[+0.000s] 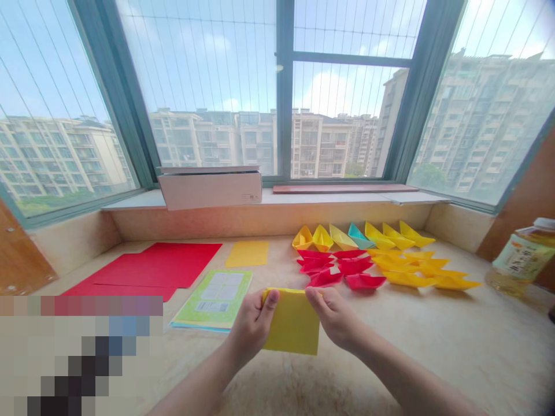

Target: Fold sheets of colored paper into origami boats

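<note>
A yellow sheet of paper [292, 323], folded along its top edge, is held up between both hands above the stone counter. My left hand [251, 318] pinches its upper left corner, thumb on the near face. At the upper right corner, my right hand [332, 312] grips the same paper with the thumb along the edge. The fingers behind the paper are hidden. Beyond it on the right stand rows of folded paper boats: red ones [318, 278], yellow ones [407, 279] and a teal one [361, 236].
Left of the hands lie a green booklet [223, 289], a flat yellow sheet [247, 254] and red sheets [173, 266]. A bottle [518, 260] stands at the right. A white box [210, 190] sits on the window sill. Pixelation covers the lower left corner.
</note>
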{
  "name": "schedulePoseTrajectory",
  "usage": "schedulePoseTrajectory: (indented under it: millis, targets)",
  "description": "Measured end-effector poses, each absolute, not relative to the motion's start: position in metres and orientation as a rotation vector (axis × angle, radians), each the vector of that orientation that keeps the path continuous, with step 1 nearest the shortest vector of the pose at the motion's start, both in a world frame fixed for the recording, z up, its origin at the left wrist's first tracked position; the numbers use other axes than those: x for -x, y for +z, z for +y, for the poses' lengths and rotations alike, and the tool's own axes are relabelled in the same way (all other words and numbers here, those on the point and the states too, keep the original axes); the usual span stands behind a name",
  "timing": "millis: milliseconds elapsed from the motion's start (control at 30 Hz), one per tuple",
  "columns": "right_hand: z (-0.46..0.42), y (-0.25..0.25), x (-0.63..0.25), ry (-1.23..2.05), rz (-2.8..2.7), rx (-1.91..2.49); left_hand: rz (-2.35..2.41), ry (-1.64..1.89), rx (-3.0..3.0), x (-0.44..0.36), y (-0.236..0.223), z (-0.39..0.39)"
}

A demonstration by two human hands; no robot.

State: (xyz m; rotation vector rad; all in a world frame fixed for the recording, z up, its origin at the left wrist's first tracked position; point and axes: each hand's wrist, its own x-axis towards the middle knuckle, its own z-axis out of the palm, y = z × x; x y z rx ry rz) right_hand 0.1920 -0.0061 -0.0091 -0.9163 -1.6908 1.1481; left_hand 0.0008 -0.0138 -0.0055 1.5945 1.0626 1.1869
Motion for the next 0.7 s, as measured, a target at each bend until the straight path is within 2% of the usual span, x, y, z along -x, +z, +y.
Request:
schedulePoseTrajectory:
  millis: [133, 333, 600, 700]
  targets:
    - [-0.004, -0.014, -0.196, 0.909, -1.782, 0.955, 1.050, 1.192, -1.521, -0.003, -0.004, -0.015]
    - [-0.006, -0.011, -0.205, 0.937, -2.008, 0.788, 0.967, 1.094, -1.303, -0.006, -0.003, -0.015]
    - [-0.001, -0.016, -0.200, 0.781, -1.950, 0.942, 1.259, 1.243, -1.894, 0.002, -0.006, -0.009]
    - [0.002, -0.020, -0.201, 0.873, -1.902, 0.938, 1.285, 1.316, -1.878, 0.000, -0.005, -0.010]
